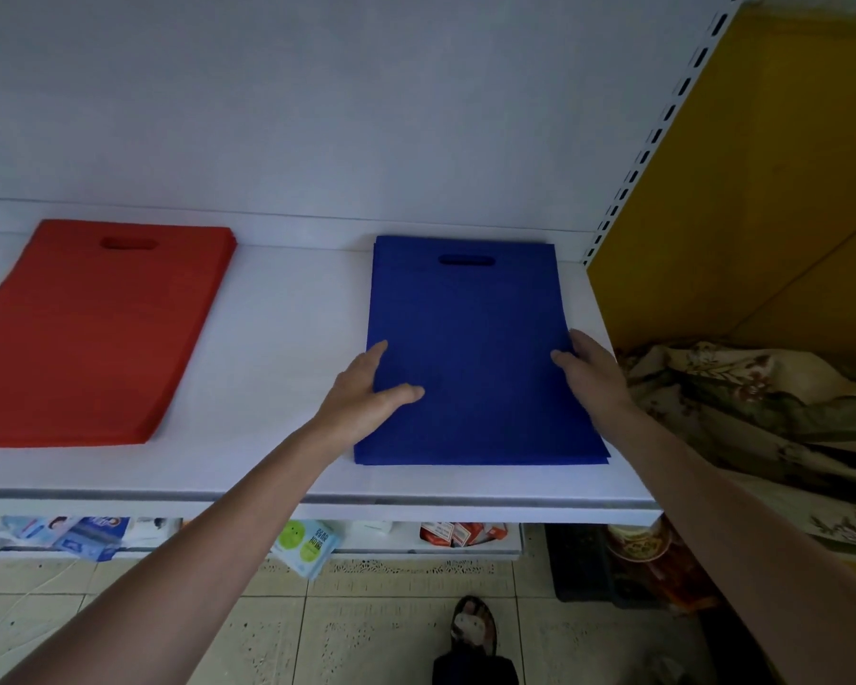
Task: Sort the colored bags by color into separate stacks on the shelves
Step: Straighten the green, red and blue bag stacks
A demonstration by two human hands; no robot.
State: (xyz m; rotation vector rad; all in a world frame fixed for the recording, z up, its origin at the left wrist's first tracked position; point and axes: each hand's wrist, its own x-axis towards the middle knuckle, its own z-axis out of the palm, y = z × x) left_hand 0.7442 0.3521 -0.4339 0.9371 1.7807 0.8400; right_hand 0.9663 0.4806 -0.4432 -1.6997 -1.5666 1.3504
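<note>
- Flanking the blue stack (470, 348), head view: both hands sit at its near half, one on each long side.
- Blue stack: flat bags lying on the white shelf (287, 368), right of centre. Its long axis runs near to far, with the handle cut-out at the far end. The edges are slightly fanned at the near right corner.
- Left hand (366, 393): relaxed, fingers straight along the stack's left edge, thumb lying on the top bag. It holds nothing.
- Right hand (591, 368): likewise unclenched, laid against the right edge with the thumb tip on top. Whether any fingertip slips under the edge cannot be told.
- Key relation: the stack lies directly ahead between the hands, and neither hand is clearly nearer. An inward press across the short axis would probably square it.
- Red stack (95, 333): on the same shelf, well apart to the left, with the same near-to-far lie and its cut-out at the far end. No hand touches it.
- Progress, as a judgement: two colours stand separated and no loose bags are in sight, so this looks like final tidying.
- Lower shelf (416, 553): assorted small packets.
- Floral cloth (762, 402): heaped to the right of the shelf, below a yellow panel (762, 190).
- Tiled floor (366, 615): one sandalled foot (473, 627) is visible.
</note>
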